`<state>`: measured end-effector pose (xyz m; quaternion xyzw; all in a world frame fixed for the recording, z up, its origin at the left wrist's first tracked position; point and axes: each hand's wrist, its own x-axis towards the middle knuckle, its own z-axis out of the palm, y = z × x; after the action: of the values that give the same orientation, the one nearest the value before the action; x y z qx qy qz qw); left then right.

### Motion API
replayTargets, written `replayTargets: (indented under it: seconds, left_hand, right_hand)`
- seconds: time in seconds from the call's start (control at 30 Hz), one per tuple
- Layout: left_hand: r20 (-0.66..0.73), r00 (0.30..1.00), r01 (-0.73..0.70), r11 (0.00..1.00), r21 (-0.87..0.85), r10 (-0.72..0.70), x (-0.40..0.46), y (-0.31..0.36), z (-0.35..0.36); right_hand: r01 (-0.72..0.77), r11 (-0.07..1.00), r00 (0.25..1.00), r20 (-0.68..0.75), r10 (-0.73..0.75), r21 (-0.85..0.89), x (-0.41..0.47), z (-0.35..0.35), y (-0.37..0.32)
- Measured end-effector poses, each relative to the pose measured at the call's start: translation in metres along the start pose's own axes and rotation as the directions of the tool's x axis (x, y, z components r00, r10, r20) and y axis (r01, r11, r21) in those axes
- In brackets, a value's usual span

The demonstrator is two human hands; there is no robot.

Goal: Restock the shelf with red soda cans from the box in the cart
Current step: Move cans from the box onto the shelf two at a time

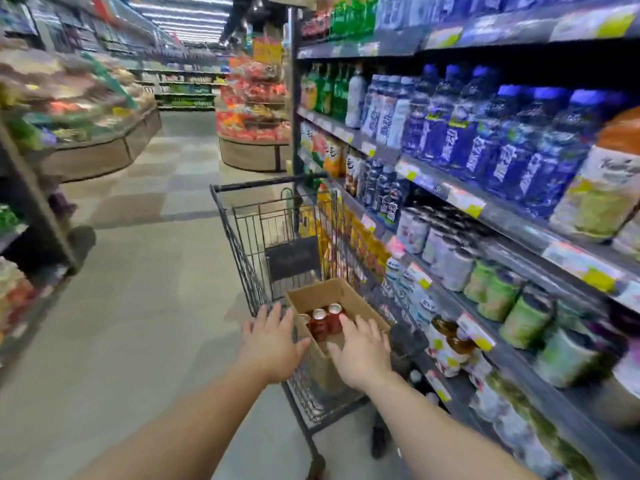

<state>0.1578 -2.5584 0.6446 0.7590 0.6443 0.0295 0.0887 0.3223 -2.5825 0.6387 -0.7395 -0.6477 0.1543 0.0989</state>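
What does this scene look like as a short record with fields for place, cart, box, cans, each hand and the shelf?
place: store aisle, drinks shelving on the right
cart: wire, parked beside the shelf
box: open cardboard, in the cart's near end
cans: red, upright in the box, at least three tops showing
left hand: open, fingers spread, at the box's left side, holding nothing
right hand: open, over the box's near right part, fingertips near the cans, holding nothing
shelf: several tiers of bottles and jars
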Motion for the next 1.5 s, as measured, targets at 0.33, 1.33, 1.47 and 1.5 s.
replayTargets:
  seconds: [0.33, 1.33, 1.47, 1.5]
  left_hand:
    - [0.02, 0.975, -0.219, 0.975, -0.021, 0.22, 0.222, -0.021, 0.011]
    - [0.282, 0.622, -0.715, 0.677, -0.174, 0.73, 0.497, -0.057, 0.207]
    - [0.286, 0.625, -0.728, 0.675, -0.12, 0.726, 0.509, -0.066, 0.239]
    - [0.285, 0.629, -0.729, 0.676, -0.108, 0.723, 0.512, -0.068, 0.244]
  right_hand:
    - [-0.228, 0.971, 0.973, -0.032, 0.23, 0.067, 0.194, 0.003, 0.052]
    - [-0.67, 0.66, 0.717, 0.066, 0.694, 0.339, 0.393, 0.259, 0.058]
    - [-0.661, 0.718, 0.747, 0.102, 0.657, 0.217, 0.428, 0.287, 0.078]
    - [-0.661, 0.727, 0.749, 0.109, 0.653, 0.185, 0.434, 0.292, 0.081]
